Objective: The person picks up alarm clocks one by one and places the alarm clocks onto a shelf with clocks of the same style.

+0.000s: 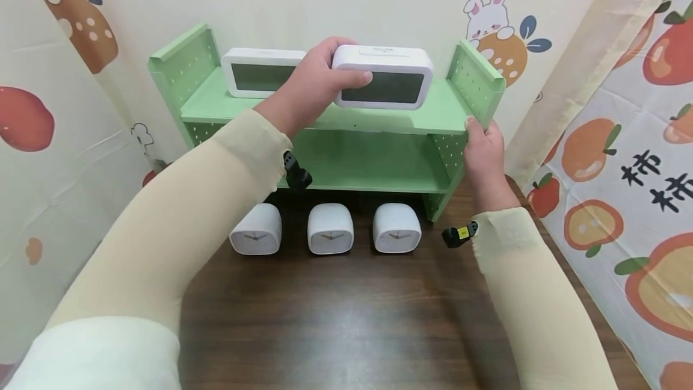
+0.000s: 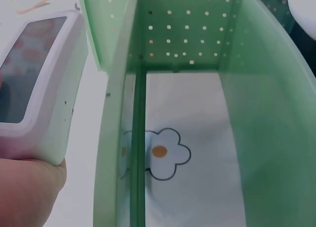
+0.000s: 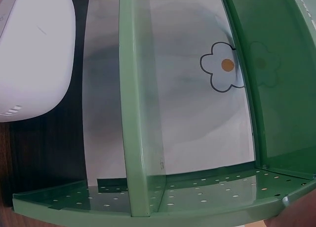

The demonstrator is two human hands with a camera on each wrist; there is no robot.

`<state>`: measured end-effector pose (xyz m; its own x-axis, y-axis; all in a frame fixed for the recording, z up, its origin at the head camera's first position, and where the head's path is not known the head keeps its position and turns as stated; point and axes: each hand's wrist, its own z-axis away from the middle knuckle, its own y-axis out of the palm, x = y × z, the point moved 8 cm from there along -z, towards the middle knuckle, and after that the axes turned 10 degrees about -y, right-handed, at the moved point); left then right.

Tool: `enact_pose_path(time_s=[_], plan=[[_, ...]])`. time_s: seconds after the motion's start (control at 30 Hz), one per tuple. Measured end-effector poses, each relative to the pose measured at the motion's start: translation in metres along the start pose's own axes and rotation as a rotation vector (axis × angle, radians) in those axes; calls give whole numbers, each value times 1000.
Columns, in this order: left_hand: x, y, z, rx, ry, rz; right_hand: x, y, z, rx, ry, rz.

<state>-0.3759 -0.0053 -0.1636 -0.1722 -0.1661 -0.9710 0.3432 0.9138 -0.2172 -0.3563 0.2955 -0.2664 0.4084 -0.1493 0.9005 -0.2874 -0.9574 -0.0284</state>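
Note:
My left hand [image 1: 319, 80] grips a white digital alarm clock [image 1: 383, 90] by its left end, with the thumb across the dark screen. The clock overlaps the top board of a green two-tier shelf [image 1: 373, 161] in the head view. In the left wrist view the same clock [image 2: 59, 79] appears at the left edge, beside the shelf. A second white digital clock [image 1: 260, 76] stands on the top board at the left, partly behind my left hand. My right hand [image 1: 484, 158] holds the shelf's right side panel near its front edge, thumb on the front side.
Three small white analog clocks stand in a row under the shelf's front: left [image 1: 256, 230], middle [image 1: 331, 230] and right [image 1: 396, 229]. They rest on a dark wooden table [image 1: 335, 318]. Fruit-printed curtains [image 1: 622, 197] hang at the back and sides.

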Motion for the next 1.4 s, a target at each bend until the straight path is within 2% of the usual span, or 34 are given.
enact_pose_path(time_s=[0.47, 0.83, 1.17, 1.4], plan=[[10, 3, -28, -54, -71, -8, -2, -2, 0, -8, 9, -1], [15, 12, -46, -27, -105, 4, 0, -2, 0, -10, 4, -25], [19, 21, -58, -14, -123, -35, 0, -2, -1, -19, 2, -14], [18, 21, -61, -4, -147, -91, 0, 0, -1, -23, -8, -11]])
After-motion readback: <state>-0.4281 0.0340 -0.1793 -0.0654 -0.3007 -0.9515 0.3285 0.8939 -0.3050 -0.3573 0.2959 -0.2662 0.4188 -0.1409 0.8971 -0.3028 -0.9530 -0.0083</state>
